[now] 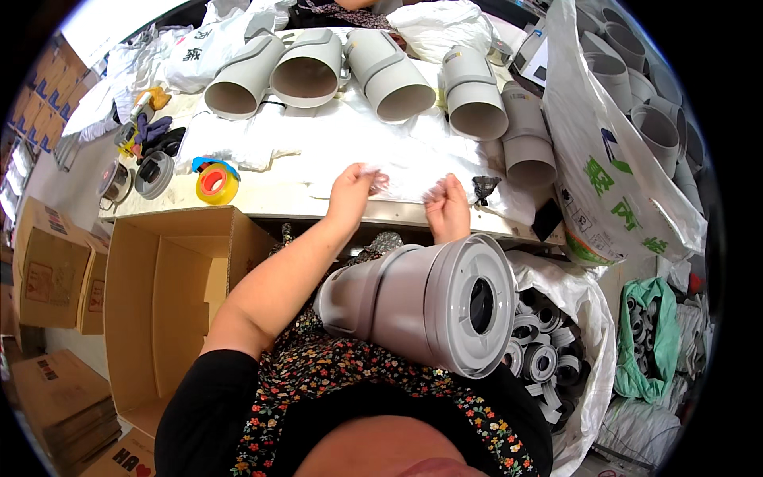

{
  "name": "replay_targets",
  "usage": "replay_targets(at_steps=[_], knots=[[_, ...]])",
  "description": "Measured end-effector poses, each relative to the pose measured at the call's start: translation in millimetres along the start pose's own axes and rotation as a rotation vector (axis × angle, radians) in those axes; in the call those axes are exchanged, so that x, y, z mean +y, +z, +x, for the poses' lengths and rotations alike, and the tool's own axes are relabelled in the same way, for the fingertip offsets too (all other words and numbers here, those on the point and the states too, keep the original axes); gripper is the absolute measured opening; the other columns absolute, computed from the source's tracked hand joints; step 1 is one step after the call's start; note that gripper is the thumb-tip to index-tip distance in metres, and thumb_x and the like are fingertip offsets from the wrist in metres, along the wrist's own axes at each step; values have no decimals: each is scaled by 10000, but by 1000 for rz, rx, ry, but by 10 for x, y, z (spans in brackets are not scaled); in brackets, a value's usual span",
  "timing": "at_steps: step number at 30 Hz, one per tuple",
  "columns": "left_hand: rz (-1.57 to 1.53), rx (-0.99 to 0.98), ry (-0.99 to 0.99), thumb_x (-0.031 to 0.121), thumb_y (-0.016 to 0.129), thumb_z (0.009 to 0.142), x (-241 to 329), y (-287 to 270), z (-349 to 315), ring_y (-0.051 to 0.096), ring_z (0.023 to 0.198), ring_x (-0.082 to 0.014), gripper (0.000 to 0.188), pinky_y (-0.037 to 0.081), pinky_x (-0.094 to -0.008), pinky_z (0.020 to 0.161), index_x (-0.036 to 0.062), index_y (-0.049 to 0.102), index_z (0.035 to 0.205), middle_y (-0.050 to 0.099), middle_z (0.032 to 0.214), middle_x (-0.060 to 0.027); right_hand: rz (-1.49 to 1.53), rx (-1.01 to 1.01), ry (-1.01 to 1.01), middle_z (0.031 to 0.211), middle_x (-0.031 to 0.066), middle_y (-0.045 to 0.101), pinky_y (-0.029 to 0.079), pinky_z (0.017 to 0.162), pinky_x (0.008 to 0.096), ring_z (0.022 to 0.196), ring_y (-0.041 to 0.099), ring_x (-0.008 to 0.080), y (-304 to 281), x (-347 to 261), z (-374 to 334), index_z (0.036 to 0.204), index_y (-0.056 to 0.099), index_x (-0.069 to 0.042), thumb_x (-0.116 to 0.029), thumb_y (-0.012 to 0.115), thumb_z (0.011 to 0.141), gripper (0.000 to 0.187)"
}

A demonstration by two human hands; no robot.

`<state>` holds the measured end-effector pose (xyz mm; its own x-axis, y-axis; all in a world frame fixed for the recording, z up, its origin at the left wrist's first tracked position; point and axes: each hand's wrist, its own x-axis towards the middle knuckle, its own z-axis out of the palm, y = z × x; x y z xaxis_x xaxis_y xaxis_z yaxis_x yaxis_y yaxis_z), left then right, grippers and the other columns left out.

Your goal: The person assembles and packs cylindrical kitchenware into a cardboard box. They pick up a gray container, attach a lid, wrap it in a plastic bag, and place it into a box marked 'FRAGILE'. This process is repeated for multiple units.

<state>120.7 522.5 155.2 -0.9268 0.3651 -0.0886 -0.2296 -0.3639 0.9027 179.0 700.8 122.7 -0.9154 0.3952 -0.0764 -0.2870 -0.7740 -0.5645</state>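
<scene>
My left hand (350,196) is over the table's near edge, fingers curled in a pinch. Facing it, a short gap to the right, is my right hand (447,210), also pinching. Something thin and whitish seems to show at the fingertips, but it blends with the white sheet (318,151) behind, and I cannot make it out. Across my lap lies a large grey plastic canister (389,290), tilted, its pale round end with a dark central opening facing right. It hides my right forearm. A small crumpled black bag (485,189) rests just right of my right hand.
Several grey canisters (310,67) line the table's far side. Tape rolls (214,183) lie at the left, above an open cardboard box (171,302). A white sack (592,326) of grey round parts stands at right, below a large bag (604,183) beside more canisters.
</scene>
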Motion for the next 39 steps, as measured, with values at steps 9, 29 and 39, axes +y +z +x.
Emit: replay_targets(at_steps=[9, 29, 39], knots=[[564, -481, 273, -7, 444, 879, 419, 281, -533, 506, 800, -120, 157, 414, -249, 770, 7, 545, 998, 534, 851, -35, -29, 722, -26, 867, 237, 638, 524, 757, 457, 758, 645, 323, 449, -1267, -1539, 869, 604, 35, -292, 437, 928, 372], [1290, -52, 581, 67, 619, 711, 65, -1279, -1670, 518, 1005, -337, 314, 402, -410, 891, 30, 549, 1015, 567, 1028, -142, -1386, -921, 594, 884, 116, 644, 467, 738, 321, 802, 627, 235, -497, 530, -1909, 1049, 604, -73, -168, 558, 844, 231], [534, 376, 360, 178, 676, 782, 523, -1737, -1343, 551, 944, -145, 407, 437, -267, 834, 66, 541, 1150, 582, 1044, -48, -1297, -1253, 495, 972, 90, 635, 459, 822, 297, 920, 597, 195, 954, 883, -1538, 1182, 533, -44, -13, 575, 799, 386]])
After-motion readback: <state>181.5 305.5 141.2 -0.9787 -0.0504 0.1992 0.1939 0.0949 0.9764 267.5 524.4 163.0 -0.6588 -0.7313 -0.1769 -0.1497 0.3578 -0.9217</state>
